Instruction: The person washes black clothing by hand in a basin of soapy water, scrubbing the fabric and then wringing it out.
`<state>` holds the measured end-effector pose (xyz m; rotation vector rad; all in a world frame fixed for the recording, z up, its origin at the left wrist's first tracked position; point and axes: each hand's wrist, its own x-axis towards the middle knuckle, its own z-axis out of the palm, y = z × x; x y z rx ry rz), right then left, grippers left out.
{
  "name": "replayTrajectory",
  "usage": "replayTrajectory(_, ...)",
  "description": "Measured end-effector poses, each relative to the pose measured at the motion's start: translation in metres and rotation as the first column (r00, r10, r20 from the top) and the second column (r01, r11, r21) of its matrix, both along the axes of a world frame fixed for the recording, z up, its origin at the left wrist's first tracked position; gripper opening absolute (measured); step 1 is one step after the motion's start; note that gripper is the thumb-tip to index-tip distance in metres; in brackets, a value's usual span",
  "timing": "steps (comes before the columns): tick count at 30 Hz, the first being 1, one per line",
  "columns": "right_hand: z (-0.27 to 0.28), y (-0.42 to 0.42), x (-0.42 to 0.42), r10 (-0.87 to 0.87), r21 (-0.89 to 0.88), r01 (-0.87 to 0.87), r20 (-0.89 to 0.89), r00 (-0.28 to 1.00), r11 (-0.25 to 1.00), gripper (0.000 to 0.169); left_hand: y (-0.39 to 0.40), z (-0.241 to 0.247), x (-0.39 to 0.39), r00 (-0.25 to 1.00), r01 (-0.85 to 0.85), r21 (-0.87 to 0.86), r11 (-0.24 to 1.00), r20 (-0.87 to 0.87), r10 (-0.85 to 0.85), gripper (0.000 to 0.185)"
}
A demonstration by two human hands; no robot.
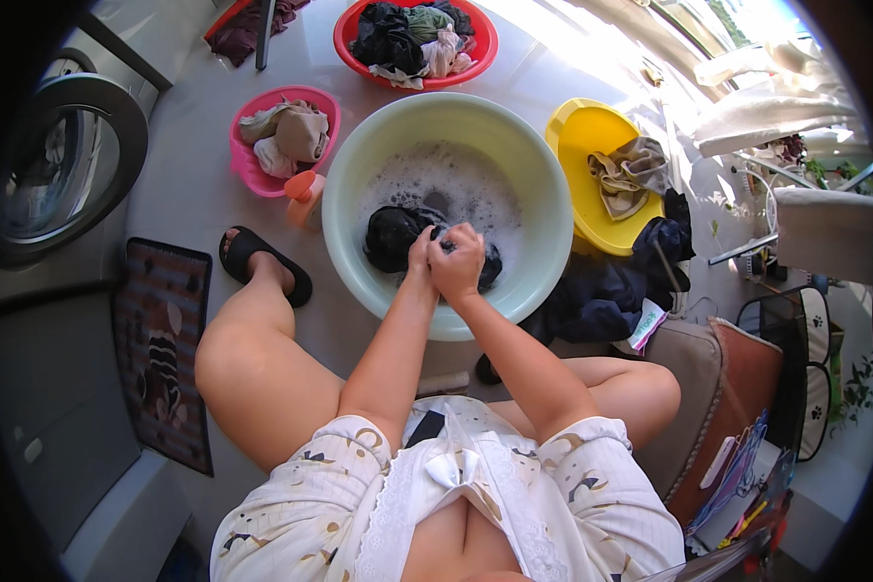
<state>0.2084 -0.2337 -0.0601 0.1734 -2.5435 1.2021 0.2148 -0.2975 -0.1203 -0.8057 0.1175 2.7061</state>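
Observation:
A large pale green plastic basin (447, 109) stands before me, with sudsy water (480, 174) inside. Low in the basin, my left hand (420, 251) and my right hand (460, 258) are pressed together, both closed on a wet black garment (396, 236). Part of that cloth lies in the foam to the left of my hands, and another part shows to the right, below my right hand. The fingers of my left hand are partly hidden by the cloth and the right hand.
Around it are a red basin (343, 51) and a pink basin (241, 164) of clothes, an orange bottle (304, 200), a yellow tub (582, 174) with a beige cloth (618, 182), and dark clothes (604, 291) on the floor. A washing machine's round door (134, 138) is at left.

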Motion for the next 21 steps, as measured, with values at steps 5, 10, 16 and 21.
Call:
replayTrajectory(5, -0.037, 0.106, -0.074, 0.628, -0.66, 0.695, 0.676, 0.385, 0.284, 0.044, 0.027, 0.03, -0.009, 0.954, 0.18, 0.252, 0.951, -0.281, -0.106, 0.02)
replayTrajectory(10, 0.046, 0.102, -0.059, 0.649, -0.646, 0.54, 0.728, 0.221, 0.54, 0.05, -0.014, 0.062, -0.005, 0.966, 0.066, 0.129, 0.989, -0.257, -0.03, 0.024)
replayTrajectory(16, 0.045, 0.106, -0.057, 0.305, -0.521, 0.176, 0.705, 0.64, 0.835, 0.026, 0.008, 0.029, 0.005, 0.905, 0.378, -0.24, 0.894, 0.298, -0.303, 0.052)
replayTrajectory(21, 0.087, 0.042, 0.027, 0.611, 0.056, -0.608, -0.051, 0.79, 0.792, 0.02, -0.013, 0.031, 0.01, 0.961, 0.273, 0.187, 0.943, -0.085, -0.262, 0.075)
